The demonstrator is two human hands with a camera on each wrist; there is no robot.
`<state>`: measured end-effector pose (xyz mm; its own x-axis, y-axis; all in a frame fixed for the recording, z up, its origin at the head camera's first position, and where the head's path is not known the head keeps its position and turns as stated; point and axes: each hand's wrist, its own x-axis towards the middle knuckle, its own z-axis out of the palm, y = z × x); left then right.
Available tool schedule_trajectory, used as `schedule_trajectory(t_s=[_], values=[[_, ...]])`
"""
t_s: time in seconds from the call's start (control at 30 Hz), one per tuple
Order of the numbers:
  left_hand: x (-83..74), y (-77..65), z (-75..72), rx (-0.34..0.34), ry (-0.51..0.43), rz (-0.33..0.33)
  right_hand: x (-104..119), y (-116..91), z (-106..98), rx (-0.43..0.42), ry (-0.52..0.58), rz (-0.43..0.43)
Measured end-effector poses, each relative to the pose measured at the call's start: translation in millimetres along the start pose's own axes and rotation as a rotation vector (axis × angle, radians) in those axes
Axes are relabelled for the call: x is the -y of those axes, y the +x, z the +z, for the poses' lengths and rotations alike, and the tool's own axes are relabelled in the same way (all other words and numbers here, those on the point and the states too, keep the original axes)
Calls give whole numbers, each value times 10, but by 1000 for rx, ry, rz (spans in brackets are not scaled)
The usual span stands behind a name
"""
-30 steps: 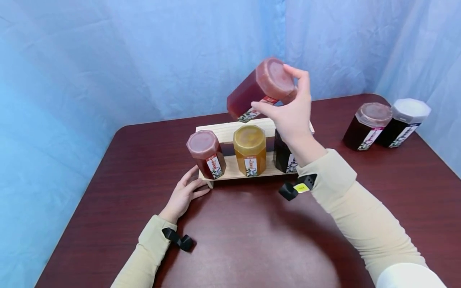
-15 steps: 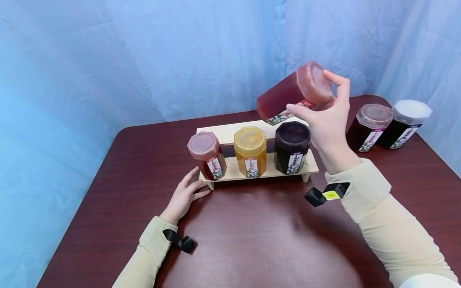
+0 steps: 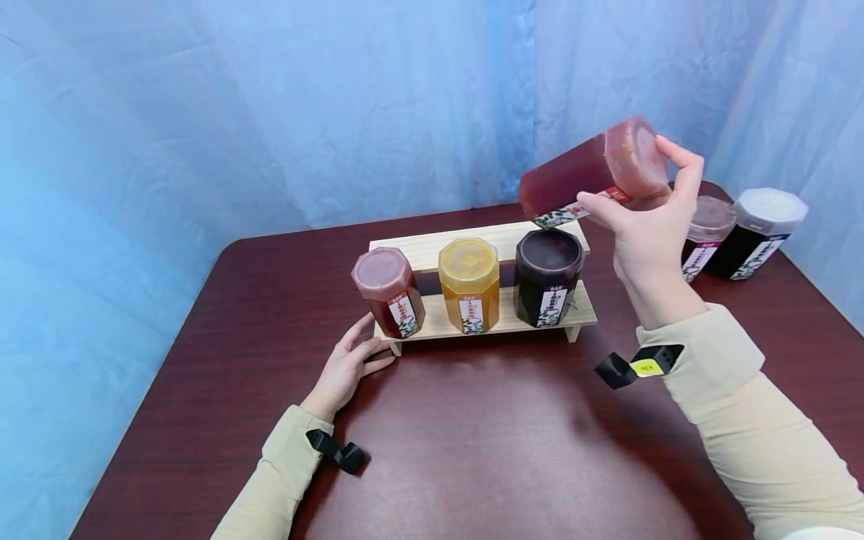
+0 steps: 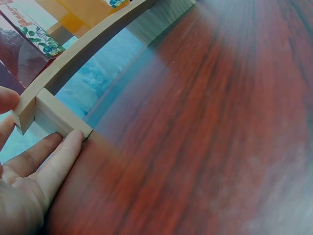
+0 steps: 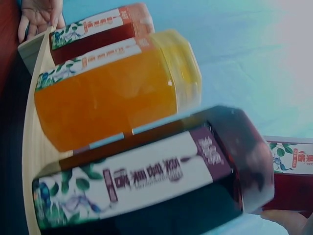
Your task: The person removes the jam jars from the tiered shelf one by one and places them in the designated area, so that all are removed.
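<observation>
My right hand (image 3: 655,225) holds a dark red jar (image 3: 574,180) by its pale pink end, thumb on one side and fingers on the other. The jar is tilted nearly sideways above the back right of a small wooden stepped rack (image 3: 540,236). On the front step stand a red jar (image 3: 388,289), a yellow jar (image 3: 469,285) and a dark purple jar (image 3: 549,277). My left hand (image 3: 340,367) touches the rack's left end; in the left wrist view its fingertips (image 4: 73,139) rest against the rack's leg (image 4: 61,112).
Two dark jars, one with a pinkish lid (image 3: 712,216) and one with a white lid (image 3: 769,206), stand at the table's back right, partly behind my right hand. A blue curtain (image 3: 378,112) hangs behind the dark red-brown table (image 3: 459,450).
My right hand has moved right with the dark red jar, away from above the rack's middle, and the jar lies closer to level. The purple jar is uncovered. My left hand stays put.
</observation>
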<state>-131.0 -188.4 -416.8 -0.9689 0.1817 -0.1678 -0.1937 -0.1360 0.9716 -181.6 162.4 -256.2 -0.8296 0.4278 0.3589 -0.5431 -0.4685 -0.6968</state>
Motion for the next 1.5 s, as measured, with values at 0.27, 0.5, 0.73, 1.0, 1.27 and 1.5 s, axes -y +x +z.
schedule_trajectory(t_s=[0.27,0.5,0.73,1.0,1.27,1.5], values=[[6,-3,6,-10,1,-4,31,60,-208,-7,-48,-23],[-2,1,8,-16,-1,-3,-5,75,-444,-58,-148,-25],[-9,5,28,-6,7,-2,-6,86,-637,-57,-206,-4],[-12,24,36,5,25,0,30,97,-843,-29,-319,45],[-23,28,41,4,19,4,75,92,-1034,-23,-252,118],[-5,26,30,5,26,6,97,114,-1148,-32,-380,159]])
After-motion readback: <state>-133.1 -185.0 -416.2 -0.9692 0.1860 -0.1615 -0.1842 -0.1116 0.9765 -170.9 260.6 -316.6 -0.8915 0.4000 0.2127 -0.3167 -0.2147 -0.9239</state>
